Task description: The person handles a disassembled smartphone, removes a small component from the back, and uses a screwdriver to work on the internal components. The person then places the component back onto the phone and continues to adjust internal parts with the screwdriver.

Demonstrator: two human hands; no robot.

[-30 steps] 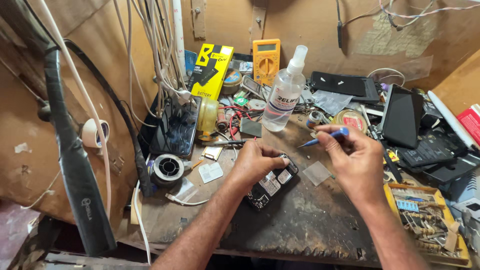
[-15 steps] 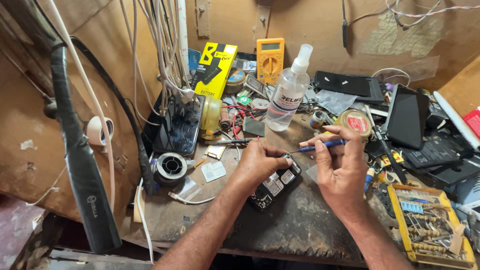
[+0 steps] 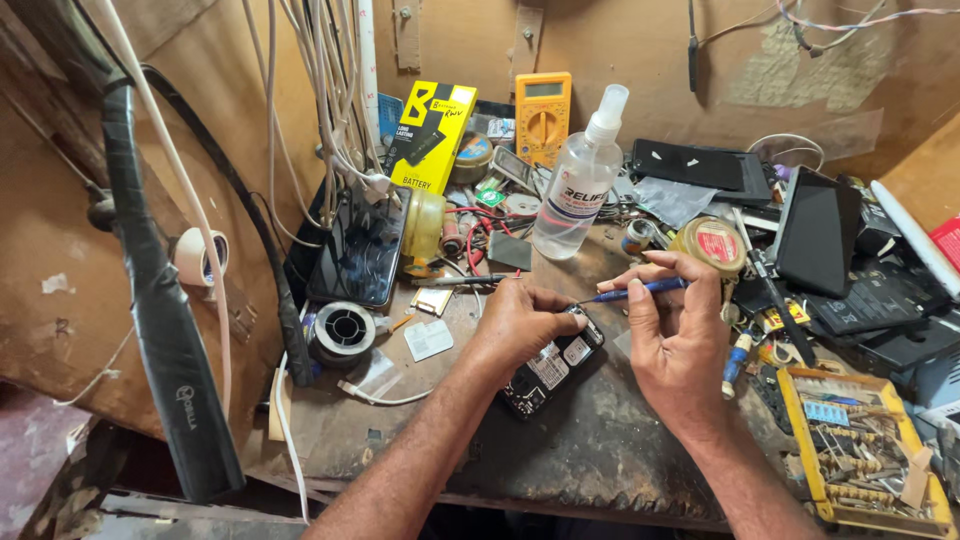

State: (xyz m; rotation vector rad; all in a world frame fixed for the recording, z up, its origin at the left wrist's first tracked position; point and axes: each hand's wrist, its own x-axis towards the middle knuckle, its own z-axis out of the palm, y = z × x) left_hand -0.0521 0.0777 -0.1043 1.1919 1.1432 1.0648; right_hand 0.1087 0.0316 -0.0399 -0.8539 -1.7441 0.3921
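Blue screwdriver (image 3: 640, 290) pinched in right hand (image 3: 680, 345) fingers, left hand (image 3: 520, 325) pressing phone (image 3: 552, 362)

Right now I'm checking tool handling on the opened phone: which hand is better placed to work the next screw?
Probably the right hand: it holds the blue screwdriver, its tip aimed at the top end of the opened phone. The left hand rests on that phone, pinning it to the bench.

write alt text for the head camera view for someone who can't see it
Seen from above, a left hand steadies an opened black phone on a worn workbench while the right hand points a blue-handled screwdriver at its top end. Around them lie a clear spray bottle, a yellow multimeter, cables and a yellow tray of small parts.
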